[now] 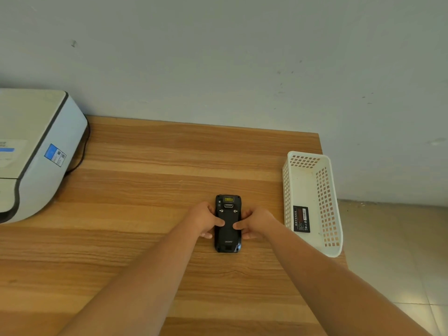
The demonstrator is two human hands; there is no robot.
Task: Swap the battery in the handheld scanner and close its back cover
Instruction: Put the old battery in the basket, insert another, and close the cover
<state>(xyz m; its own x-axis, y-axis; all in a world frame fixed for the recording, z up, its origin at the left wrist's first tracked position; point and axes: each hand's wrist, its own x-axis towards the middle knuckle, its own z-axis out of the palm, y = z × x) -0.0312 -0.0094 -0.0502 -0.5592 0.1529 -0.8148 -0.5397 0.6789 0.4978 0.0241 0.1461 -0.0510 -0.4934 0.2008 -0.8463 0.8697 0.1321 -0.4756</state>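
Note:
A black handheld scanner [228, 235] lies face down on the wooden table [145, 190], its back cover in place and facing up. My left hand [206, 219] grips its left side, thumb pressed on the cover. My right hand [254, 223] grips its right side, thumb also on the cover. A black battery [301, 219] with a red label lies in the white basket [326, 248] to the right of the scanner.
A white and grey printer [34, 151] stands at the table's left, with a black cable behind it. The basket sits at the table's right edge, partly overhanging. Beyond that edge is tiled floor [392, 258]. A grey wall backs the table.

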